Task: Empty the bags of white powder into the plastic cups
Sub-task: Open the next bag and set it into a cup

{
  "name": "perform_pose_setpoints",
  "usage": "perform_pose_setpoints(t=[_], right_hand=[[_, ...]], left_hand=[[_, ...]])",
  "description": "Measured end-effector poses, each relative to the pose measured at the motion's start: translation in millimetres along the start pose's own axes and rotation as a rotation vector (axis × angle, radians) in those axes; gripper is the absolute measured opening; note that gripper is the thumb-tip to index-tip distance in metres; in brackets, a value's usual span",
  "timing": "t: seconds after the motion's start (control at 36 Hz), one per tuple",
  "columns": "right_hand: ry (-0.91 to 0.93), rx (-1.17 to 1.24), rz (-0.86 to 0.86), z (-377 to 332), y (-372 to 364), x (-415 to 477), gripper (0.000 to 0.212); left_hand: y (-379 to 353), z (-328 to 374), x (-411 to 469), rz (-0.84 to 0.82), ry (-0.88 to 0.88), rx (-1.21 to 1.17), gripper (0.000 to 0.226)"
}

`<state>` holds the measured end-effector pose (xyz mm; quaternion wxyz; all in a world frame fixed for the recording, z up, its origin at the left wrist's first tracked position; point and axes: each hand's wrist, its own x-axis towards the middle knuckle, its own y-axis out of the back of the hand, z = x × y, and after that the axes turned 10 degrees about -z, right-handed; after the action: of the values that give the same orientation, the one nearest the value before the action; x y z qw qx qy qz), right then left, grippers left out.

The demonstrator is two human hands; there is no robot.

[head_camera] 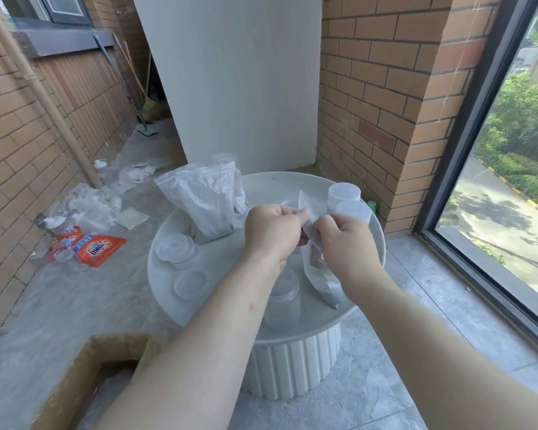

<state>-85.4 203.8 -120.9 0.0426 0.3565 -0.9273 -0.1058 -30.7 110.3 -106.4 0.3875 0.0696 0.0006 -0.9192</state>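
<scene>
A small clear bag of white powder (322, 280) hangs over the round white table (165, 274). My left hand (272, 234) and my right hand (347, 243) both pinch its top edge, one on each side. Just below my left forearm stands a clear plastic cup (283, 302) with a threaded rim. Several more bags of white powder (205, 200) lean together at the table's back left. Two capped white cups (345, 197) stand at the back right. Clear lids (176, 248) lie on the left side of the table.
A cardboard box (84, 377) sits on the floor at the lower left. An orange detergent pouch (98, 248) and plastic litter (84, 206) lie by the brick wall on the left. A large window (507, 169) runs along the right.
</scene>
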Motion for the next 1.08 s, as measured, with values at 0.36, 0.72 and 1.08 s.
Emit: perform_pose_setpoints(t=[0.36,0.72,1.08], right_hand=[[0.051,-0.175,0.238,-2,20,9,0.032],[0.023,-0.233,0.304,-2,45,6,0.030],[-0.260,0.222,0.182,19,62,-2,0.052]], left_hand=[[11,17,-9,0.094,-0.150,0.351,0.008],[10,30,-12,0.079,-0.199,0.373,0.007],[-19,78,-21,0.000,-0.565,0.271,0.006]])
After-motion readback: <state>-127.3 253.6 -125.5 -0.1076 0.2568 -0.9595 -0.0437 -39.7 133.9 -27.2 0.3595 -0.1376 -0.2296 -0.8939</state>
